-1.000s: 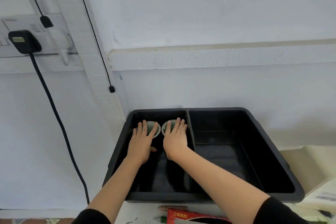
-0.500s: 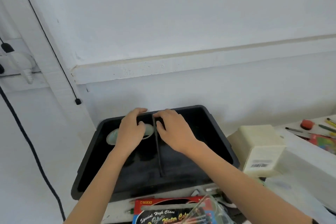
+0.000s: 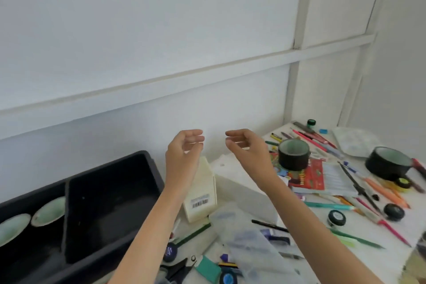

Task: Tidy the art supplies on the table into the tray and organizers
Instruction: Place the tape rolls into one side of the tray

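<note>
While raised just right of the black plastic divided tray [image 3: 147,163], left hand [image 3: 184,152] and right hand [image 3: 247,153] are loosely curled, holding nothing. Scattered coloured pens [image 3: 380,191] and black tape rolls [image 3: 294,154] lie further right.

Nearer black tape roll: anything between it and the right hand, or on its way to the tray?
Nothing visible between right hand and tape roll. Toward the tray, the cream organizer and a white box stand between; likely lift over.
</note>
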The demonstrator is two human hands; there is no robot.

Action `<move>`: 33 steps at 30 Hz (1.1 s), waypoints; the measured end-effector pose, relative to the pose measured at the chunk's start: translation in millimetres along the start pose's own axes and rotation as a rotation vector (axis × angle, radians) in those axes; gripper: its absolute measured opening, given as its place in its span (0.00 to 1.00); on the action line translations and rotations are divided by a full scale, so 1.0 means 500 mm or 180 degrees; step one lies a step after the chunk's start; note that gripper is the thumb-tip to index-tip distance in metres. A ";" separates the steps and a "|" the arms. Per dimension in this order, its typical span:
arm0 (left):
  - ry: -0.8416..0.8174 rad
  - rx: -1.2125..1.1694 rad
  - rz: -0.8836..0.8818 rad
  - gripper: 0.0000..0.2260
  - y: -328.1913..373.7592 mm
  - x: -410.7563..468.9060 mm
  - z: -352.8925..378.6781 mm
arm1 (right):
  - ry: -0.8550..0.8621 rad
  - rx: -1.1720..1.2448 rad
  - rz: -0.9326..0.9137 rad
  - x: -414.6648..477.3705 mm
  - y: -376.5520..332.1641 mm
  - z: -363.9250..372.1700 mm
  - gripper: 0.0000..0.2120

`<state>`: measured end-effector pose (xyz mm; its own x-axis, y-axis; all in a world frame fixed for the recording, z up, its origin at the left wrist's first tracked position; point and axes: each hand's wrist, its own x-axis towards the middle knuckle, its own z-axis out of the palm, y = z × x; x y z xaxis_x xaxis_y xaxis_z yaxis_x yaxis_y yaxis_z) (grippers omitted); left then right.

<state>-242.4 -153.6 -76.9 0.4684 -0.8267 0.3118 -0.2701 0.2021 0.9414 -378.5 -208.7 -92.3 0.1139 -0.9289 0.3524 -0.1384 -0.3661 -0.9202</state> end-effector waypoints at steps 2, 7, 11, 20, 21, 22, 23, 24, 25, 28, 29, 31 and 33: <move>-0.0156 -0.0071 -0.0028 0.12 0.004 0.000 0.080 | 0.0151 0.0034 0.0113 0.011 0.029 -0.077 0.07; -0.0478 -0.0065 -0.0033 0.10 0.001 -0.006 0.267 | 0.0494 -0.0095 0.0275 0.042 0.098 -0.248 0.09; -0.0642 0.0181 -0.0260 0.11 -0.031 -0.006 0.392 | 0.0582 -0.0151 0.0327 0.058 0.154 -0.355 0.10; -0.0805 0.1285 -0.0430 0.49 -0.128 0.013 0.587 | 0.0730 -0.0656 0.0603 0.061 0.252 -0.523 0.15; -0.0803 0.1368 -0.0486 0.51 -0.136 0.017 0.602 | 0.0753 -0.0760 0.0593 0.060 0.263 -0.541 0.14; -0.0808 0.1431 -0.0537 0.52 -0.143 0.018 0.616 | 0.0788 -0.0873 0.0554 0.060 0.274 -0.560 0.14; -0.0794 0.1454 -0.0578 0.53 -0.150 0.020 0.627 | 0.0822 -0.0970 0.0510 0.060 0.287 -0.579 0.14; -0.0757 0.1455 -0.0594 0.53 -0.158 0.022 0.636 | 0.0866 -0.1050 0.0465 0.060 0.297 -0.596 0.14; -0.0689 0.1439 -0.0585 0.53 -0.164 0.024 0.644 | 0.0919 -0.1140 0.0428 0.062 0.309 -0.614 0.14; -0.0392 0.1303 -0.0538 0.49 -0.171 0.030 0.664 | 0.1161 -0.1623 0.0362 0.068 0.341 -0.660 0.16; -0.0250 0.1274 -0.0503 0.48 -0.170 0.032 0.664 | 0.1249 -0.1814 0.0337 0.071 0.349 -0.667 0.16; 0.0014 0.1290 -0.0316 0.47 -0.162 0.029 0.673 | 0.1373 -0.2134 0.0350 0.075 0.367 -0.688 0.18; 0.0101 0.1242 -0.0038 0.46 -0.147 0.022 0.686 | 0.1383 -0.2380 0.0456 0.080 0.383 -0.706 0.21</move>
<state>-505.8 -357.8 -186.9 0.4974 -0.8099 0.3108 -0.5612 -0.0273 0.8272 -747.5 -335.7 -194.7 -0.3176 -0.8522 0.4158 -0.7487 -0.0437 -0.6614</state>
